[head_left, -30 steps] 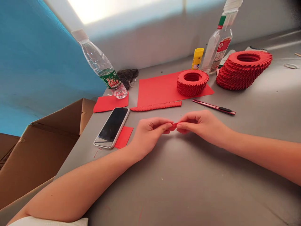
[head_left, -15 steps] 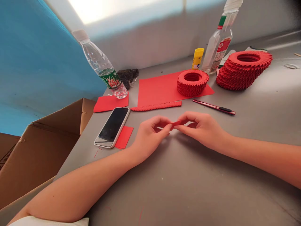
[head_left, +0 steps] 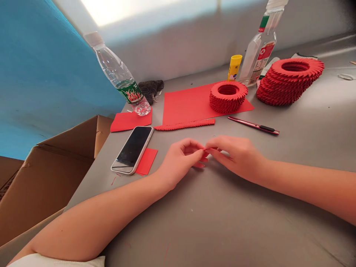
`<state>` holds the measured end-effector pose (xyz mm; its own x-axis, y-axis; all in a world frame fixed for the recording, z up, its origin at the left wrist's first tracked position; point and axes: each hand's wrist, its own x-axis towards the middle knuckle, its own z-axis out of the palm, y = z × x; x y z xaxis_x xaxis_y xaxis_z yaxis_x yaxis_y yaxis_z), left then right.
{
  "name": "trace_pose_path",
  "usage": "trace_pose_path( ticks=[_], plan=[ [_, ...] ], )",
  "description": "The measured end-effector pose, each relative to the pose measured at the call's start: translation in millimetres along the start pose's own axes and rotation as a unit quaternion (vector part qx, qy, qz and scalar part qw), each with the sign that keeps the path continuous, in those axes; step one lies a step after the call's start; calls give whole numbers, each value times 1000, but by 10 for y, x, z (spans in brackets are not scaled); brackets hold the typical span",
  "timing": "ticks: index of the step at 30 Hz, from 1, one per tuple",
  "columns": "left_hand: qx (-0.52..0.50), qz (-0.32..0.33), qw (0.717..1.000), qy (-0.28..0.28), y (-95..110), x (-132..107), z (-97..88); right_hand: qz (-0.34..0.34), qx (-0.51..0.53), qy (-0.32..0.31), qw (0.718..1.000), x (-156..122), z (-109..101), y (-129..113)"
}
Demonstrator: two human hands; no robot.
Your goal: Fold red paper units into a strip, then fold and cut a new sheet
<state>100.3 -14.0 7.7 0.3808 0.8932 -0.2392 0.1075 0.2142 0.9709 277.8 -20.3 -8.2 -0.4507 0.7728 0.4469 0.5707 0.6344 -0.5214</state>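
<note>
Fingers (head_left: 196, 152) pinch red paper (head_left: 199, 165); plastic bottle (head_left: 116, 72) holds little water (head_left: 142, 108).

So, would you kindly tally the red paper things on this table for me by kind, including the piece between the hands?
Flat sheets: 3 (large sheet, medium sheet, small sheet)
Folded rings: 2 (narrow ring, wide ring)
Folded strips: 1 (folded strip)
Pinched pieces: 1 (small paper piece, mostly hidden, between left hand and right hand)
Total: 7

smartphone (head_left: 132, 150) | water bottle (head_left: 119, 76) | glue stick (head_left: 234, 68) | craft knife (head_left: 253, 126) | cardboard box (head_left: 47, 189)
</note>
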Motion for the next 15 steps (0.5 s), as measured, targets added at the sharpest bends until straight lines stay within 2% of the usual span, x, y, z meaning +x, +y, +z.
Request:
trace_pose_path(
  ticks=[2, 5, 11, 15],
  plan=[
    [-29, -15, 999, -4, -6, 8, -10, -43, -25, 1, 999, 0, 6, 30],
    [-58, -14, 998, -9, -17, 23, -27, -59, 1, 8, 998, 11, -1, 50],
    [-53, 26, 998, -12, -34, 28, -35, 4, 108, -7, 994, 28, -46, 18],
    [-27, 49, 998, -9, -21, 20, -26, 34, 136, -9, 990, 38, -61, 9]
  ],
)
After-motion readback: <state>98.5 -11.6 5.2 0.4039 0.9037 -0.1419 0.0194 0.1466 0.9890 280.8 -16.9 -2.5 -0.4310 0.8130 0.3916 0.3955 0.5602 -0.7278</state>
